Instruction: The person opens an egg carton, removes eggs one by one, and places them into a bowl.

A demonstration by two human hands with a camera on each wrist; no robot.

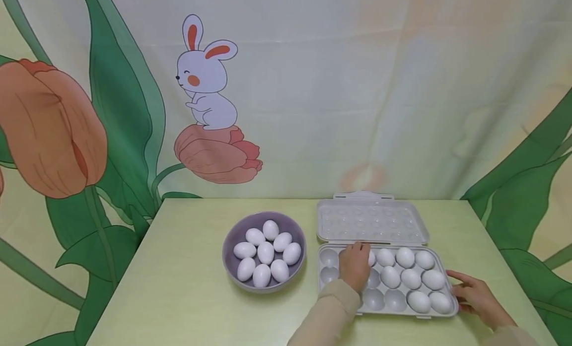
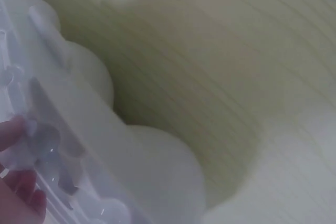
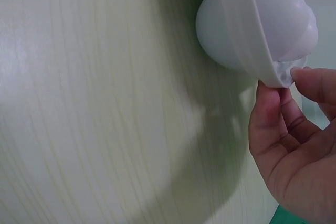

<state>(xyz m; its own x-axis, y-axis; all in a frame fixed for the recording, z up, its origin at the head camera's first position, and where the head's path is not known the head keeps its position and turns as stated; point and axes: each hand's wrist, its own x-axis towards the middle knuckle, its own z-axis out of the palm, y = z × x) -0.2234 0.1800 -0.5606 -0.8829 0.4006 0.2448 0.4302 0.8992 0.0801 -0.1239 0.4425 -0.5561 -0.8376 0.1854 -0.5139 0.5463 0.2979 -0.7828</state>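
Egg tray (image 1: 395,301) beneath left hand (image 1: 355,267).

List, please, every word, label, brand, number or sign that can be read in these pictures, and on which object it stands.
None: no text can be read in any view.
The egg box, its lid, the bowl and the white eggs show no readable marking; any fine moulded one would be too small or blurred.
The backdrop shows drawings, such as a rabbit, but no lettering.
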